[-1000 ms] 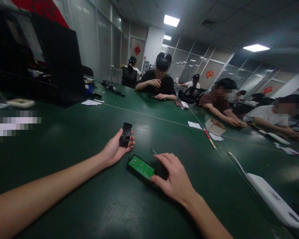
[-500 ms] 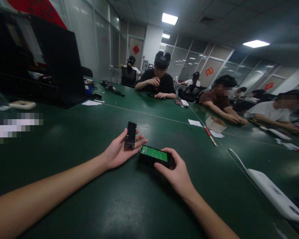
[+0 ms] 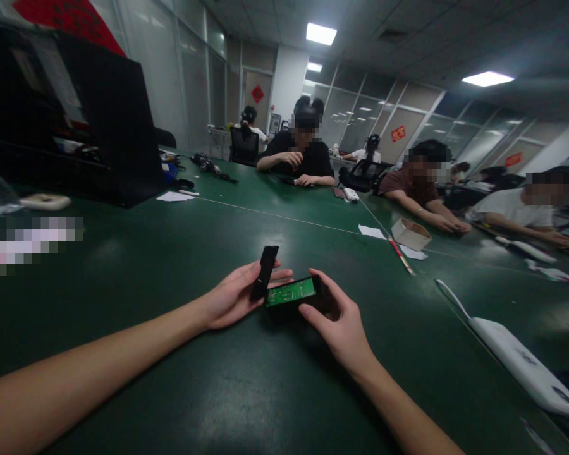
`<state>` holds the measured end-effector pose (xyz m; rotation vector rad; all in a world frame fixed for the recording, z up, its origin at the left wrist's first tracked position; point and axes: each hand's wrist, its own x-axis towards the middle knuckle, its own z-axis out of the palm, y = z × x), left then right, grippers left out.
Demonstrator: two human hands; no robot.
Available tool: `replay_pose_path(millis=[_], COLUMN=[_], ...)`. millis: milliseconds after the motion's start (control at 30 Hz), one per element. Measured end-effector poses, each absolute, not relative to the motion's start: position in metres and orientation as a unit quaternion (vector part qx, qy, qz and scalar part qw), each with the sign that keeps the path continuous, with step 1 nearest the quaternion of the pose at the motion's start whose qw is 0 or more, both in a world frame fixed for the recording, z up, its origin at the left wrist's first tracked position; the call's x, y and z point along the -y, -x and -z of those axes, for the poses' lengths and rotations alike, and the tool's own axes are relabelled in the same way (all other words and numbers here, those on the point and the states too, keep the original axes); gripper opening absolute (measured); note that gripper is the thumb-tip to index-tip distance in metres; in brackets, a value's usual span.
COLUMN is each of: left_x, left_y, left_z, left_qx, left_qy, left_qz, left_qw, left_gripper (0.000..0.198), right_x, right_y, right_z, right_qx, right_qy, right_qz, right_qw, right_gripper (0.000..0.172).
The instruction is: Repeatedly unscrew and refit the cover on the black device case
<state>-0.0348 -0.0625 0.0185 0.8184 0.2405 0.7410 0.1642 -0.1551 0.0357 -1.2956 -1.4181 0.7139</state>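
My left hand (image 3: pixel 234 294) grips a flat black plastic cover (image 3: pixel 264 273) between thumb and fingers, tilted up on edge. Just to its right, a black box-shaped case (image 3: pixel 284 312) lies in my right hand (image 3: pixel 339 316), thumb on the near side and fingers on the far side. A green circuit board (image 3: pixel 291 292) shows in the case's open top. The cover's lower end is close to the left end of the case; whether they touch I cannot tell.
On the green table (image 3: pixel 180 379) a white power strip (image 3: pixel 521 360) lies at right. Farther off are a cardboard box (image 3: pixel 410 234), paper (image 3: pixel 372 232) and a red-and-white stick (image 3: pixel 401 256). A large black case (image 3: pixel 109 133) stands at left. Several people sit around.
The cover has moved right and turned onto its edge, now gripped by my left thumb. My right hand has tilted the case, raising its right end, and both hands are closer together.
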Motion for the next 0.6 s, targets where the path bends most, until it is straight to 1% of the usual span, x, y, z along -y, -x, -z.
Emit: replay_pose_path(millis=[300,433,600], left_x=[0.068,0.072,0.077], left_y=[0.030,0.029,0.033], left_z=[-0.009,-0.005,-0.011], left_qx=[-0.103,-0.171,-0.214], left_qy=[-0.475,-0.568,-0.668], left_qz=[-0.361,-0.374,-0.385], left_qw=[0.796,0.713,0.600], left_gripper=[0.044,0.044,0.046], right_x=[0.159,0.159,0.158], right_y=[-0.160,-0.158,-0.155], right_z=[-0.035,-0.031,-0.027], right_qx=[0.637,0.651,0.648], right_qy=[0.542,0.554,0.532], right_qz=[-0.260,-0.238,-0.259], right_qw=[0.482,0.462,0.480], right_gripper=[0.059,0.059,0.058])
